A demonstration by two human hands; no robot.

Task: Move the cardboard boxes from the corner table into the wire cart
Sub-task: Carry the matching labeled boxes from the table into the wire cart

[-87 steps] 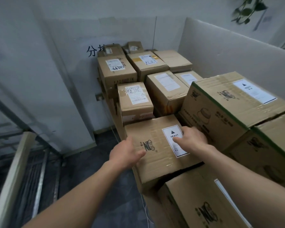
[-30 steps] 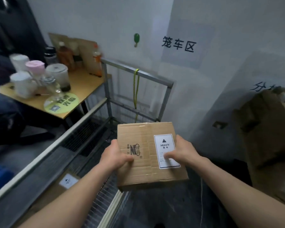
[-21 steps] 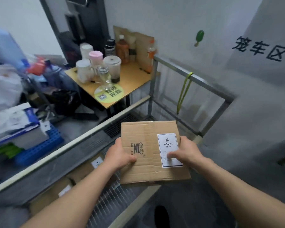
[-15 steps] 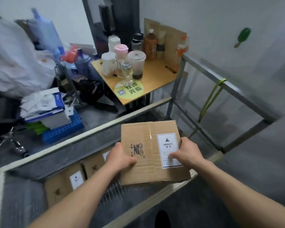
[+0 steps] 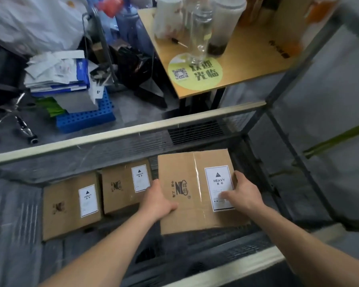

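Left hand and right hand clamp opposite edges of the brown HEAVY-labelled cardboard box — level, presumably for its weight — inside the grey wire cart, two matching boxes beside the left hand; touchdown unclear.

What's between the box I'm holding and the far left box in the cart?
A middle box with a HEAVY label, between the held box and the left box in the wire cart, per the head view.

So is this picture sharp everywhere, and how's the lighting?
Head view: the label on the held box is readable; the cups at the top are smeared with blur; the wide lens skews the cart rail; the light is dim and flat.
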